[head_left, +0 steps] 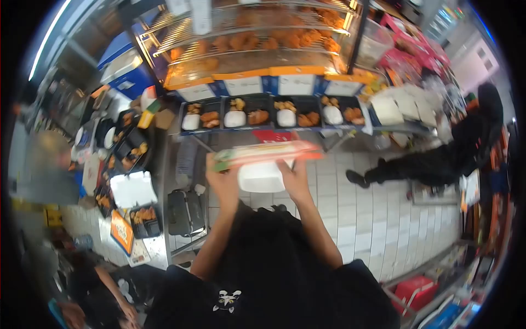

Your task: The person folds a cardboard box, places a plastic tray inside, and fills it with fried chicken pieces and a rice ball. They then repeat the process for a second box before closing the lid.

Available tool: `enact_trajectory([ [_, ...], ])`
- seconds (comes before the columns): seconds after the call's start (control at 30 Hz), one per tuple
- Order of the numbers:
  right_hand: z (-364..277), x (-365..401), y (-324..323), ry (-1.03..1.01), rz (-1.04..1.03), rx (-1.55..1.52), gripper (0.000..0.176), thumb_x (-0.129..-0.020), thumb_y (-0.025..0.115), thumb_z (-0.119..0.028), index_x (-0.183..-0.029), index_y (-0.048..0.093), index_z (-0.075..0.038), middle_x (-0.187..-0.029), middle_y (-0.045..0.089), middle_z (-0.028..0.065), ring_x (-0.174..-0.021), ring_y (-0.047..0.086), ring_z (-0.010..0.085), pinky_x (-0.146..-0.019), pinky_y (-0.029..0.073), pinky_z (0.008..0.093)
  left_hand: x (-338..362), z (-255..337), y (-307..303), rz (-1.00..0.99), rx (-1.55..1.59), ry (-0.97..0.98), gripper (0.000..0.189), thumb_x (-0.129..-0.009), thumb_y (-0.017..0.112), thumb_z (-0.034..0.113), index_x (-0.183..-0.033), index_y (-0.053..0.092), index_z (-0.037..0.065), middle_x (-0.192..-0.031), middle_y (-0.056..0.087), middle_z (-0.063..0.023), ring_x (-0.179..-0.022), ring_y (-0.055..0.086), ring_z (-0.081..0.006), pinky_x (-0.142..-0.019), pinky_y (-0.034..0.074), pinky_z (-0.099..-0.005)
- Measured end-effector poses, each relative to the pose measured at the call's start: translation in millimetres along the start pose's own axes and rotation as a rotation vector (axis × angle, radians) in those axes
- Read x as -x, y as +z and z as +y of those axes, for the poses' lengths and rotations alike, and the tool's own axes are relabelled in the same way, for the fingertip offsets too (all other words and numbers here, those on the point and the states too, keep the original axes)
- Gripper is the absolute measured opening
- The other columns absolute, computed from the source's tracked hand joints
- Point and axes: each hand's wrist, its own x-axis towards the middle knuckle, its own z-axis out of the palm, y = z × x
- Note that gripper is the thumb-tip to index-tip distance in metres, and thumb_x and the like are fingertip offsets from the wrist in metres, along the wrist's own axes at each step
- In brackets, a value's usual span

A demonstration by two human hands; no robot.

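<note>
In front of my chest both hands hold a white container point(262, 178) together with a flat printed packet point(266, 152) in orange-red, white and green, smeared by motion. My left hand point(223, 180) grips the left end, by the packet's green corner. On the right side, my right hand point(296, 180) is closed at the container's edge. I cannot tell whether packet and container are one piece. Beyond them, black meal trays point(246, 112) with white rice mounds and fried chicken stand in a row on a shelf.
A lit display rack point(252, 33) of fried chicken rises behind the trays. White foam boxes point(402, 107) are stacked at right. On the left counter lie an open white box point(133, 189), a tray of fried food point(144, 219) and an orange carton point(121, 231). A person in black point(455, 153) is at right.
</note>
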Motion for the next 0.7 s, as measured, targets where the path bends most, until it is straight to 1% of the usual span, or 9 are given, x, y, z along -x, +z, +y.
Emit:
enact_trajectory([
  [0.03, 0, 5, 5, 0.05, 0.033, 0.112, 0.057, -0.092, 0.057, 0.002, -0.145, 0.035, 0.002, -0.146, 0.043, 0.0186, -0.132, 0.044, 0.0272, -0.112, 0.031, 0.0369, 7, -11, -3, 0.069, -0.07, 0.05, 0.021, -0.081, 0.079, 0.003, -0.088, 0.059, 0.004, -0.087, 0.061, -0.0017, -0.074, 0.054, -0.0063, -0.068, 0.043, -0.018],
  [0.13, -2, 14, 23, -0.124, -0.036, 0.301, 0.046, -0.093, 0.053, 0.004, -0.138, 0.048, 0.001, -0.136, 0.057, 0.0188, -0.128, 0.053, 0.0311, -0.106, 0.041, 0.0384, 18, 9, -1, -0.283, -0.268, -0.145, 0.034, -0.081, 0.082, 0.013, -0.102, 0.057, 0.008, -0.097, 0.063, -0.003, -0.085, 0.061, -0.0091, -0.064, 0.048, -0.0232],
  [0.2, -17, 13, 33, -0.404, -0.268, 0.46, 0.038, -0.092, 0.054, 0.004, -0.128, 0.06, -0.002, -0.127, 0.063, 0.019, -0.118, 0.061, 0.0331, -0.099, 0.048, 0.0385, 24, 7, 20, -0.075, 0.095, -0.143, 0.047, -0.079, 0.084, 0.019, -0.114, 0.055, 0.007, -0.096, 0.066, -0.0041, -0.084, 0.068, -0.0169, -0.07, 0.055, -0.029],
  [0.3, -22, 17, 33, -0.359, -0.424, 0.638, 0.029, -0.09, 0.06, 0.004, -0.117, 0.067, -0.003, -0.128, 0.063, 0.0208, -0.108, 0.066, 0.0306, -0.09, 0.052, 0.0369, 7, -20, 4, -0.063, 0.066, -0.194, 0.034, -0.084, 0.081, 0.021, -0.104, 0.06, 0.002, -0.093, 0.068, -0.0055, -0.085, 0.068, -0.0178, -0.072, 0.056, -0.0305],
  [0.4, 7, 5, 26, -0.283, -0.425, 0.28, 0.018, -0.09, 0.066, -0.001, -0.108, 0.067, -0.001, -0.122, 0.065, 0.0187, -0.098, 0.068, 0.0218, -0.081, 0.054, 0.032, -7, -2, -31, -0.126, 0.149, -0.273, 0.024, -0.088, 0.076, 0.021, -0.09, 0.063, 0.0, -0.083, 0.069, -0.0083, -0.082, 0.069, -0.0188, -0.069, 0.054, -0.0307],
  [0.5, -25, 6, 50, -0.163, -0.374, 0.142, 0.014, -0.092, 0.067, -0.005, -0.105, 0.066, 0.001, -0.112, 0.067, 0.0127, -0.092, 0.064, 0.0141, -0.078, 0.051, 0.0269, 2, 14, -31, 0.045, -0.064, 0.048, 0.022, -0.088, 0.074, 0.018, -0.084, 0.066, -0.003, -0.074, 0.068, -0.0123, -0.079, 0.069, -0.0193, -0.069, 0.052, -0.0323],
  [0.53, -25, 5, 57, -0.137, -0.34, 0.088, 0.015, -0.096, 0.064, -0.006, -0.105, 0.062, 0.006, -0.101, 0.068, 0.0088, -0.091, 0.063, 0.0136, -0.084, 0.05, 0.0257, 5, 19, -33, 0.005, -0.111, 0.202, 0.023, -0.086, 0.075, 0.015, -0.097, 0.068, -0.003, -0.084, 0.069, -0.0156, -0.081, 0.069, -0.0239, -0.072, 0.052, -0.0361],
  [0.63, -10, -3, 57, 0.157, -0.279, -0.104, 0.02, -0.098, 0.059, -0.008, -0.112, 0.062, 0.007, -0.107, 0.069, 0.0185, -0.086, 0.07, 0.0197, -0.073, 0.058, 0.0299, 28, -22, -32, -0.004, -0.459, 0.426, 0.024, -0.086, 0.072, 0.012, -0.106, 0.068, -0.002, -0.097, 0.07, -0.0167, -0.09, 0.067, -0.0299, -0.079, 0.052, -0.0399],
  [0.7, -13, -5, 63, 0.236, -0.315, -0.2, 0.019, -0.099, 0.059, -0.008, -0.111, 0.064, 0.006, -0.102, 0.071, 0.0153, -0.082, 0.07, 0.018, -0.068, 0.059, 0.0296, 37, -26, -39, -0.054, -0.475, 0.463, 0.025, -0.086, 0.072, 0.011, -0.107, 0.067, -0.002, -0.099, 0.069, -0.0166, -0.092, 0.067, -0.0297, -0.08, 0.051, -0.0397],
])
